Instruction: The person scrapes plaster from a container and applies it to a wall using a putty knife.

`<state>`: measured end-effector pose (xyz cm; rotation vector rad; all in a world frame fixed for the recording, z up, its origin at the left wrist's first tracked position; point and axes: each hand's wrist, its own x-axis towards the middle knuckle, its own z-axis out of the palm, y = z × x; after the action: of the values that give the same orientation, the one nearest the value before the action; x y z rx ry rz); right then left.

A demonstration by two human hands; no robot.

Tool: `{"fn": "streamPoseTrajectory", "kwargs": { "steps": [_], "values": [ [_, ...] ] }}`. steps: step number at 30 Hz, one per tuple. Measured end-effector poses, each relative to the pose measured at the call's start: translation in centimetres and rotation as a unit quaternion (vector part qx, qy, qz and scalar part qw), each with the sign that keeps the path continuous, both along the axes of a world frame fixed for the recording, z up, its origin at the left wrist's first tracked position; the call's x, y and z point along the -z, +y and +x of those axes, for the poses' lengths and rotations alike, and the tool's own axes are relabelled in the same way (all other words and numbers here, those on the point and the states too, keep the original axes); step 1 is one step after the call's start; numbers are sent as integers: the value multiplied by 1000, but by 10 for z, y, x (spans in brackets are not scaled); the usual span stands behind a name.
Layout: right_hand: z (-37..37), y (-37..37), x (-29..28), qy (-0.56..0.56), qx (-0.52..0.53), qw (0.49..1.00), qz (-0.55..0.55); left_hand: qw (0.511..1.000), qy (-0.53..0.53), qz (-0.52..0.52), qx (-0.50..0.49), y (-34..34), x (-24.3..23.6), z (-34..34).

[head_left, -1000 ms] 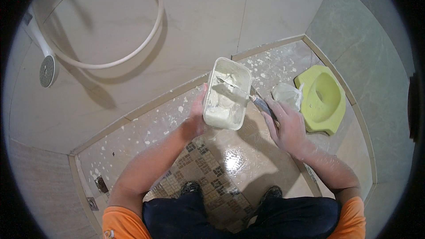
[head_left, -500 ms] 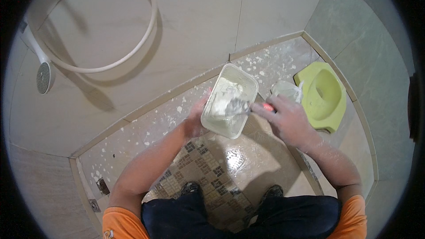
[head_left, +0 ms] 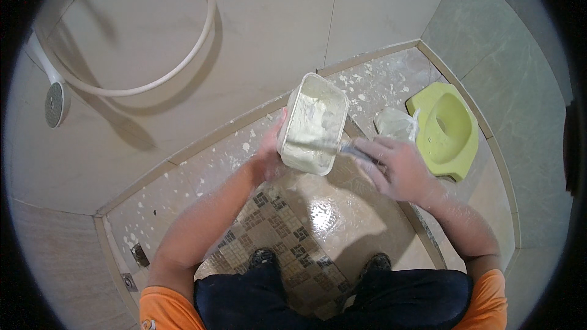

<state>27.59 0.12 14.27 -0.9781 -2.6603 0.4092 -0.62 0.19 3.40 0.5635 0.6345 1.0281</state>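
My left hand [head_left: 271,150] is closed around the left side of a white plastic tub [head_left: 340,95], which is tilted toward me. White paste [head_left: 309,121] coats the inside of the tub. In my dusty right hand [head_left: 397,168] is the handle of a putty knife [head_left: 330,145]. Its blade reaches over the near part of the tub and into the paste, blurred a little. The fingers of my left hand behind the tub are hidden.
A yellow-green squat toilet pan [head_left: 452,128] lies on the raised ledge at right, beside a tied clear plastic bag [head_left: 396,123]. White splatters dot the ledge [head_left: 202,162]. A shower head [head_left: 56,104] with a looped hose [head_left: 165,79] hangs on the left wall. Patterned tiles [head_left: 269,226] cover the wet floor.
The tub has shifted slightly up and left, tipping more toward me. My right hand has turned the putty knife so that its blade now shows edge-on, lower in the tub.
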Motion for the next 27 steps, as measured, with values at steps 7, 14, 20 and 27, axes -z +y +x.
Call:
{"fn": "streamPoseTrajectory", "kwargs": {
  "steps": [7, 14, 20, 27],
  "values": [
    [11, 11, 35, 18, 108, 994, 15, 995, 79, 54, 12, 2, 8, 0],
    [3, -25, 60, 111, 155, 941, -278, 998, 16, 62, -20, 0, -2, 3],
    [-20, -34, 52, 295, 279, 635, -657, 992, 15, 88, -90, 4, 5, 17],
    [-29, -15, 36, 377, 274, 568, -678, 997, 28, 14, -70, 8, -15, 24]
  ]
}}
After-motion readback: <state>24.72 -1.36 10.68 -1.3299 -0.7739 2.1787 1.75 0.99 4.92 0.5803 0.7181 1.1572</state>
